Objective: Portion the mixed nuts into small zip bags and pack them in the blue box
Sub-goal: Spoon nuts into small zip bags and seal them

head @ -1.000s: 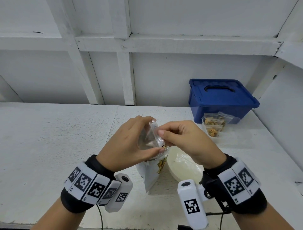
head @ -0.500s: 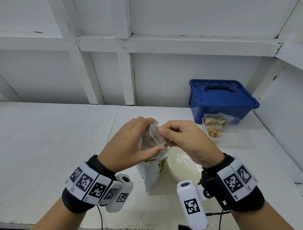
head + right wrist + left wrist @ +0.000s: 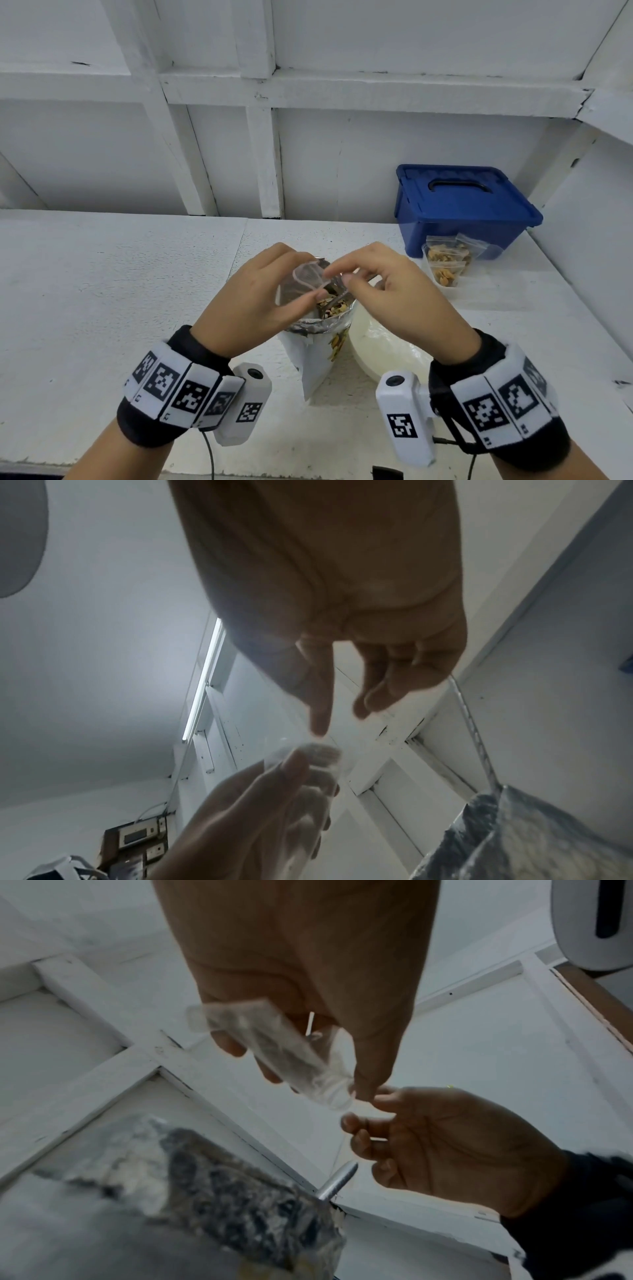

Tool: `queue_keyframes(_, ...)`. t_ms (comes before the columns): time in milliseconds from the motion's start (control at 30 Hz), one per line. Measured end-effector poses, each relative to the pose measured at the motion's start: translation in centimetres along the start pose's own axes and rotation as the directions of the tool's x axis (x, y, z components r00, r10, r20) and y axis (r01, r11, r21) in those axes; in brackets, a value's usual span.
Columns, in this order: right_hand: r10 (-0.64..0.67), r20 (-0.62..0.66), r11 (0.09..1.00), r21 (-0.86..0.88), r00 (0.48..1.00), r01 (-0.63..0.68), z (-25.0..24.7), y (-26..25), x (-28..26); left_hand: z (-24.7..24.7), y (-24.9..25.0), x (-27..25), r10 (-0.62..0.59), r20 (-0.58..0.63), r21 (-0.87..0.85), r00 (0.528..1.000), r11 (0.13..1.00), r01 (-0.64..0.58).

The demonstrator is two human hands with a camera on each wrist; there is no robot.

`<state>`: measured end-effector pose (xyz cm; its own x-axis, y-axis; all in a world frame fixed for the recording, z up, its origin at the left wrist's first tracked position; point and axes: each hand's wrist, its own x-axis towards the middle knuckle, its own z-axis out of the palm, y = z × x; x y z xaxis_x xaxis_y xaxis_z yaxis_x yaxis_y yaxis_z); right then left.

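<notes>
My left hand grips a small clear zip bag just above the open pouch of mixed nuts. My right hand pinches the bag's open rim between thumb and forefinger. The wrist views show the same bag, which looks empty. A metal spoon handle sticks out of the pouch. The blue box stands at the back right with its lid on. Filled zip bags lean against its front.
A white bowl sits just right of the nut pouch, under my right wrist. White walls close the table in at the back and on the right. Bare tabletop stretches to the left.
The hands have drawn slightly apart and the bag's mouth now gapes open. The right hand has shifted right, uncovering the nuts and the spoon in the pouch.
</notes>
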<state>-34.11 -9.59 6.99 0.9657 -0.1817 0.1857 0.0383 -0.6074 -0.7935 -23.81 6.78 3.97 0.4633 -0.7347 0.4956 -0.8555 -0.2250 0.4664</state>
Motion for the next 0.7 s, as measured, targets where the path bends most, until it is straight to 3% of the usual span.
queue_keyframes(67,0.0,-0.206,0.999,-0.032,0.978,-0.007,-0.2,0.4,-0.2,0.0,-0.7,-0.6,-0.052,-0.013,-0.006,0.999,0.999,0.052)
queue_keyframes(133,0.032,-0.399,0.996,-0.062,0.917,-0.061,-0.4,1.2,-0.4,-0.1,-1.5,-1.4,-0.1,-0.025,-0.01,0.995,0.995,0.1)
queue_keyframes(200,0.124,-0.49,0.987,-0.024,0.863,-0.156,-0.4,2.3,-0.6,-0.2,-2.3,-2.1,-0.154,-0.036,-0.014,0.987,0.988,0.154)
queue_keyframes(267,0.285,-0.458,0.957,0.085,0.842,-0.277,-0.1,3.2,-0.6,-0.2,-3.0,-2.6,-0.216,-0.039,-0.026,0.976,0.976,0.215)
queue_keyframes(367,0.435,-0.277,0.897,0.208,0.857,-0.389,0.8,4.4,-0.4,0.0,-3.7,-3.0,-0.287,-0.021,-0.038,0.958,0.957,0.286)
queue_keyframes(467,0.342,-0.24,0.923,0.267,0.909,-0.277,1.9,5.1,0.1,0.5,-4.1,-3.0,-0.306,0.019,-0.031,0.952,0.951,0.307)
queue_keyframes(567,0.209,-0.287,0.969,0.187,0.935,-0.159,2.3,5.0,0.4,0.7,-4.3,-3.0,-0.32,0.033,-0.054,0.947,0.945,0.322)
queue_keyframes(633,0.025,-0.343,0.999,0.036,0.939,-0.013,2.4,4.4,0.5,0.6,-4.2,-3.0,-0.324,0.035,-0.086,0.945,0.942,0.326)
queue_keyframes(700,-0.199,-0.365,0.977,-0.15,0.909,0.154,2.3,4.1,0.5,0.5,-4.2,-2.9,-0.32,0.033,-0.109,0.947,0.941,0.321)
